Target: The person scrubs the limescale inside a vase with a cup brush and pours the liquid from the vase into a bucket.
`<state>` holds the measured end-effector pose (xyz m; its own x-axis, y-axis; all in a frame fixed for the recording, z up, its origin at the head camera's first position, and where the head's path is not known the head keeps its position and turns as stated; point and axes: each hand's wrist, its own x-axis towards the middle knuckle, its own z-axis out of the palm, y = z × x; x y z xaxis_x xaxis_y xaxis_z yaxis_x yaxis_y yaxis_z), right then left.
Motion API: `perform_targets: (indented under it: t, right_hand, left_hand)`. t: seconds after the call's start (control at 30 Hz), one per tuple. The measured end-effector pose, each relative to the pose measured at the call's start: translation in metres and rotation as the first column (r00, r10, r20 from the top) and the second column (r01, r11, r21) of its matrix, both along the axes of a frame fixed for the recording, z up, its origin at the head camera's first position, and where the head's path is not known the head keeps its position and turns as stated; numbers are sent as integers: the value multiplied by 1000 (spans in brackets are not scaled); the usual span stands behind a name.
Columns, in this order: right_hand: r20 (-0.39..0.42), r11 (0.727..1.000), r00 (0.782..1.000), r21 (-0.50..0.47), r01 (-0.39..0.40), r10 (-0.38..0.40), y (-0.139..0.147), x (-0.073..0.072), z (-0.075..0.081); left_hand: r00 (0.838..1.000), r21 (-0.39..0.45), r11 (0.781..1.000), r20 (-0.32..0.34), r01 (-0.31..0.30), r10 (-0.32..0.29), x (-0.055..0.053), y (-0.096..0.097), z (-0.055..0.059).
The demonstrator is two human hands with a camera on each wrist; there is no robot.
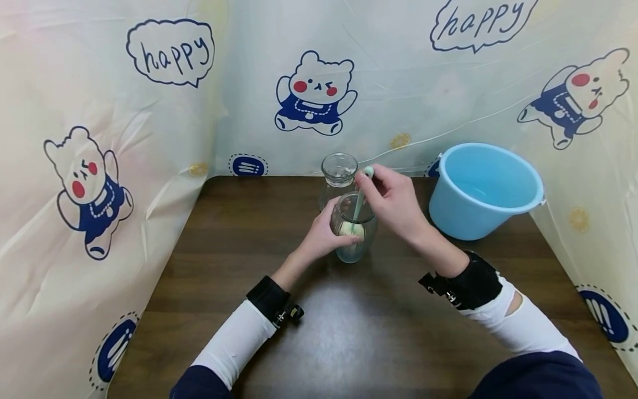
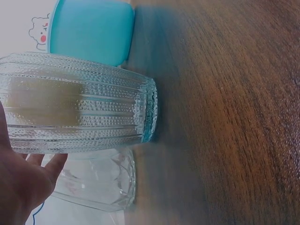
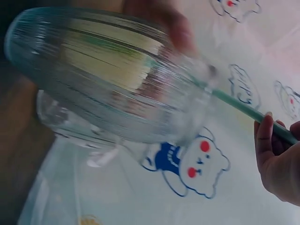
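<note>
My left hand grips a ribbed clear glass jar round its side, thumb across the front. With my right hand I pinch the green handle of a sponge bottle brush above the jar's mouth. The brush's pale yellow sponge head is down inside the jar, seen through the glass. In the head view the jar stands nearly upright over the table, its mouth up. A second clear glass jar stands just behind it, partly hidden by the front jar and my hands.
A light blue bucket stands at the back right of the brown wooden table, close to my right hand. Printed cloth with bears hangs along the back and sides.
</note>
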<state>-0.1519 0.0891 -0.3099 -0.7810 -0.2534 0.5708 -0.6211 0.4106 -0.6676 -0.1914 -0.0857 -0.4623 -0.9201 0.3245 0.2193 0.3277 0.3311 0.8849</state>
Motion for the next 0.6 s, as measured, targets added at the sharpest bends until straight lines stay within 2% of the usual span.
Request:
perform_targets:
  t: [0.17,0.27,0.4,0.47,0.53,0.6]
  right_hand:
    - [1,997,1000,81,-13,13,-5,17,1]
    - [-21,996,1000,91,6,-4,-2,18,6]
    - [-78,998,995,29,61,-59,4,17,24]
    - [-78,997,994,3,74,-74,6,16,31]
    - [-64,998,996,5,69,-69,6,15,32]
    - [-39,998,998,37,46,-45,5,14,26]
  left_hand:
    - [1000,5,1000,29,6,-6,1,0,0]
    - [1000,1,1000,21,-1,1,2,1,0]
    - [1000,3,1000,-15,-6,6,1,2,1]
    - [1000,8,1000,-25,-5,6,1,2,2]
    - [1000,17,1000,-24,-3,4,1,2,3]
    - [1000,16,1000,-15,-4,4,1,2,2]
